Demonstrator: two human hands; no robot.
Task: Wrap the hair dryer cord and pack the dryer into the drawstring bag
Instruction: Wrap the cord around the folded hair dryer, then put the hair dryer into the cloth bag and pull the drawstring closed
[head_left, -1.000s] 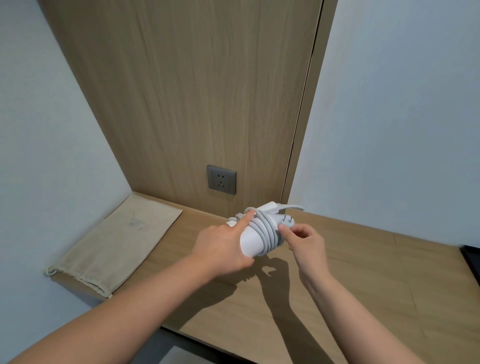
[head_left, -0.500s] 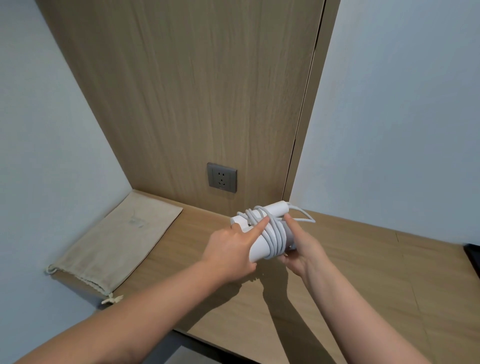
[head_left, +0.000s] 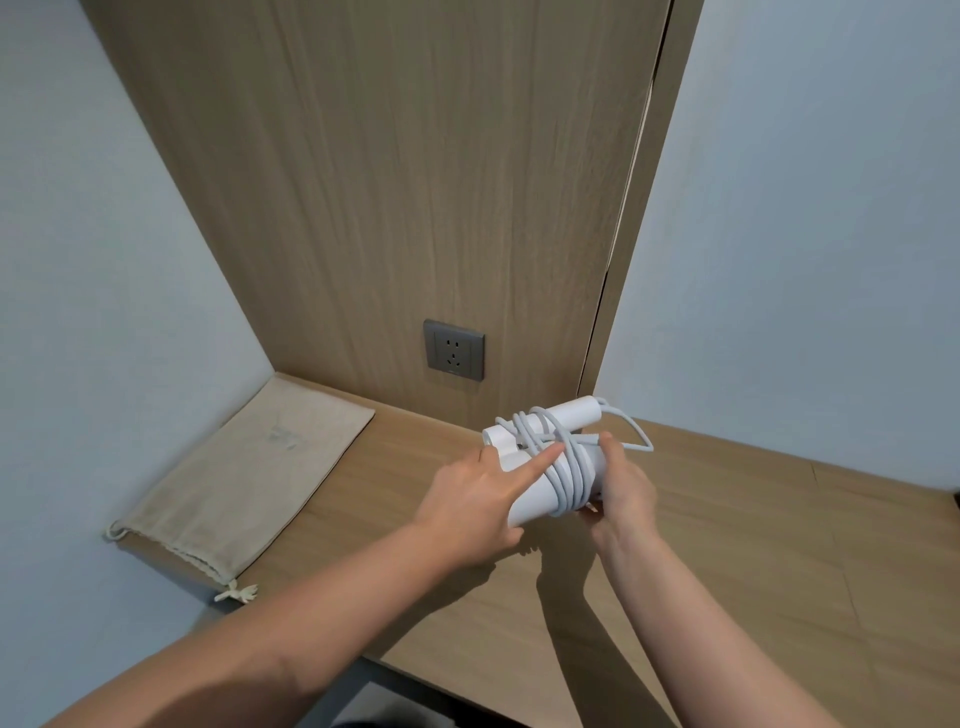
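Note:
A white hair dryer (head_left: 535, 496) is held above the wooden desk, folded, with its pale grey cord (head_left: 569, 467) wound several times around the body. My left hand (head_left: 475, 501) grips the dryer from the left, index finger pressed across the coils. My right hand (head_left: 621, 491) holds the right side, fingers on the cord; a loose loop of cord sticks out to the right. The plug is hidden. A beige drawstring bag (head_left: 244, 480) lies flat at the desk's left end, its opening and knotted string toward the front edge.
The wooden desk (head_left: 753, 545) fills the alcove. A grey wall socket (head_left: 453, 349) sits on the wood panel behind the dryer. White walls close in on the left and right. The desk's front edge runs under my forearms.
The dryer has been lifted slightly and turned. My right hand went from pinching the plug at the top to gripping the dryer's right side, leaving a cord loop out to the right.

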